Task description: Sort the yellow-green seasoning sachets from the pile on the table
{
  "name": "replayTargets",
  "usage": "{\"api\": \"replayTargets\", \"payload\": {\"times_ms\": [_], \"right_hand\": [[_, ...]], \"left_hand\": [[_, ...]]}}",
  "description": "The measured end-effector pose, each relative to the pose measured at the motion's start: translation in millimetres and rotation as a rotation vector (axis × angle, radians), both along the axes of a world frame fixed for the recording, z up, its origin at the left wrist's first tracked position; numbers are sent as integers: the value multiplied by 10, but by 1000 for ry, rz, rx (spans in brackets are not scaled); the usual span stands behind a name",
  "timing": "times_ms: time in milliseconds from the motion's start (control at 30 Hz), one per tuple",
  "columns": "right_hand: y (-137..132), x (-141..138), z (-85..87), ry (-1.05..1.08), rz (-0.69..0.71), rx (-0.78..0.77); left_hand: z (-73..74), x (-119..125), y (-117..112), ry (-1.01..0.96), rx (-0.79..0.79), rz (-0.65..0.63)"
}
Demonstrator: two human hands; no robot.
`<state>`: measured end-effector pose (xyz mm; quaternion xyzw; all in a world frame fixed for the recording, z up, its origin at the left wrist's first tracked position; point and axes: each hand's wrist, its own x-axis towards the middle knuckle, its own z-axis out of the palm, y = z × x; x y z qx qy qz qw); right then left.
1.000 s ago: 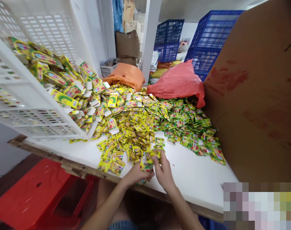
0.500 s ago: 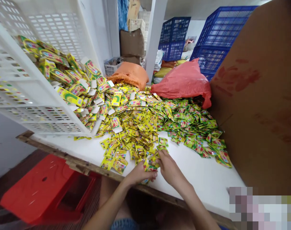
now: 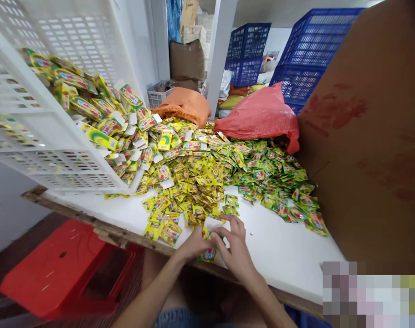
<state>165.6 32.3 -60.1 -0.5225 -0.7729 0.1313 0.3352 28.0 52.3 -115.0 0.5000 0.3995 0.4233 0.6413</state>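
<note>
My left hand [image 3: 192,247] and my right hand [image 3: 233,246] meet at the near edge of the white table [image 3: 279,255]. Both are closed around a small bunch of yellow sachets [image 3: 208,237], with a white-backed piece on top. Just beyond them spreads a large heap of yellow sachets [image 3: 197,182], and a heap of green sachets [image 3: 275,182] lies to its right. Flat yellow cartons [image 3: 101,118] spill out of a tipped white crate [image 3: 39,114] on the left.
A tall brown cardboard sheet [image 3: 371,136] stands on the right. An orange sack [image 3: 185,105] and a red sack [image 3: 262,116] lie behind the heaps, with blue crates [image 3: 296,59] further back. A red plastic stool [image 3: 67,269] sits below the table's left edge.
My hands have drawn back from the heap toward the table's near edge with the bunch of sachets. A white-backed piece now shows on top of the bunch.
</note>
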Motion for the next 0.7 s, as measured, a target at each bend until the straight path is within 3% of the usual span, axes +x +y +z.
{"api": "replayTargets", "payload": {"times_ms": [100, 267, 433, 567, 700], "right_hand": [[23, 49, 0, 7, 75, -98], [-5, 170, -210, 341, 56, -244], [-102, 99, -408, 527, -29, -241], [-68, -28, -403, 513, 86, -243], [-17, -81, -402, 574, 39, -212]], "left_hand": [[11, 15, 16, 11, 28, -20], [104, 50, -105, -9, 141, 236], [118, -48, -219, 134, 204, 223], [137, -161, -187, 259, 262, 203], [132, -191, -156, 138, 297, 311]]}}
